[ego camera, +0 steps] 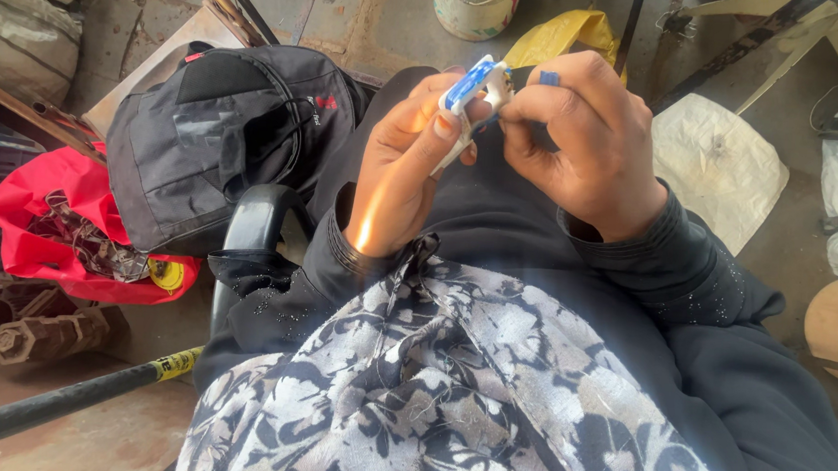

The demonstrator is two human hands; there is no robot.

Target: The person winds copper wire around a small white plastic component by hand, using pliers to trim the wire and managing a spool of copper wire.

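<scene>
Your left hand (408,164) grips a small white and blue plastic piece (473,87), up above your lap. Your right hand (583,144) pinches its end. A black backpack (216,132) sits beside you.

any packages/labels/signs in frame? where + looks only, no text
Small blue-and-white packet: pinched in both hands, top centre.
Yellow label band: on the black pole, lower left.
Round yellow tag: by the red bag.
Small red logo patch: on the black backpack.

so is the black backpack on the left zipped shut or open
Open: the black backpack lies on its side with its top flap gaping, showing a dark gap inside.
</scene>
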